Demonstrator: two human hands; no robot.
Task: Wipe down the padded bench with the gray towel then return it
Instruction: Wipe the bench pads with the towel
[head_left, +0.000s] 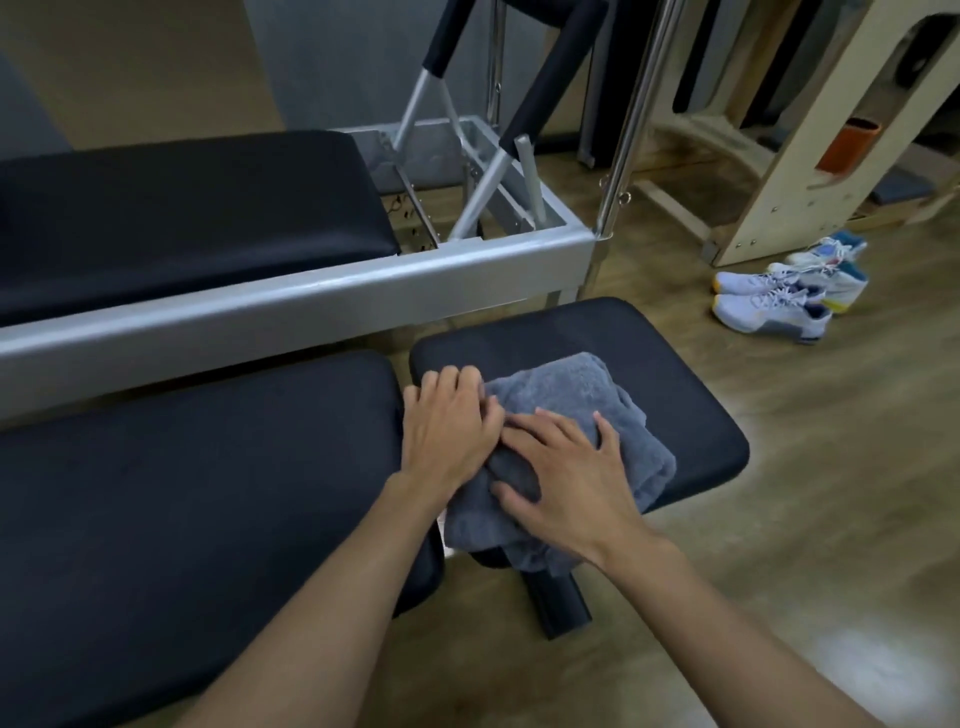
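Here both hands press flat on the gray towel (582, 415), bunched on the smaller padded surface (675, 374) at centre right of the frame. The left hand (449, 426) and right hand (566, 467) have fingers spread, gripping nothing, apparently mid-wipe. Next, sweep toward the long pad (182, 493) at lower left.

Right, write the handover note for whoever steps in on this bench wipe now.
Left hand: flat, fingers spread on the gray towel's left edge.
Right hand: flat on top of the towel, pressing.
Towel: bunched on the smaller black seat pad, its near edge hanging off the front.
Long pad: beside it, to the left.
Done: cannot tell which areas are wiped.
Left: finish wiping, return towel.
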